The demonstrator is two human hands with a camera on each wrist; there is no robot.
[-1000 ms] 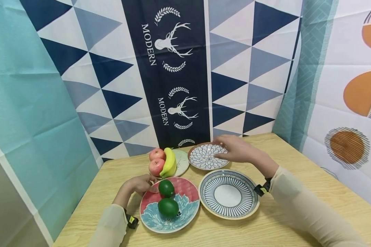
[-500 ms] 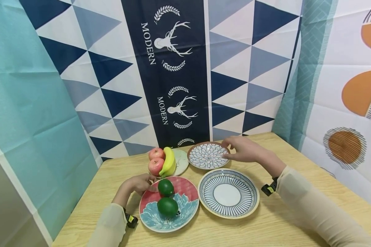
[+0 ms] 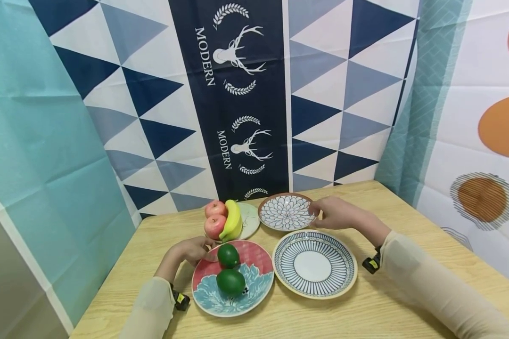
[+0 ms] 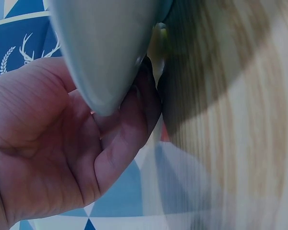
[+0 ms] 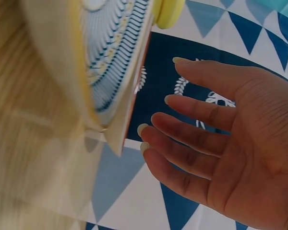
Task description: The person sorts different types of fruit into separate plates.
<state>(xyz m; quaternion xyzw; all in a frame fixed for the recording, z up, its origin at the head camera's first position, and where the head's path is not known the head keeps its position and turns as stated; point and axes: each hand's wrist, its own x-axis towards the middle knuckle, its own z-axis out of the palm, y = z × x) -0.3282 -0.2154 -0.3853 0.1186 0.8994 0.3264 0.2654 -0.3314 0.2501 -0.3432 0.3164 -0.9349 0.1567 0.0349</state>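
Observation:
My left hand [image 3: 195, 249] grips the left rim of a red-and-blue flower-patterned plate [image 3: 254, 256], thumb on top. In the left wrist view its curled fingers [image 4: 127, 129] are under the pale rim. Two dark green avocado-like fruits, one farther [image 3: 228, 255] and one nearer [image 3: 231, 282], lie on that plate. At the right rim of a brown-edged plate with a petal pattern [image 3: 285, 214] is my right hand [image 3: 337, 213]. The right wrist view shows its fingers [image 5: 197, 134] loosely bent and apart from the plates, with nothing between them.
A blue-and-white striped plate [image 3: 314, 266] sits in front of the petal plate, beside the red-and-blue one. Behind at the left, a pale green plate [image 3: 249, 221] bears two apples [image 3: 215, 227] and a banana [image 3: 232, 221]. Patterned cloths [image 3: 314, 117] hang around the wooden table [image 3: 131, 263].
My right hand has shifted right from over the petal plate to its right rim, and dropped a little lower. The left hand keeps its hold on the red-and-blue plate.

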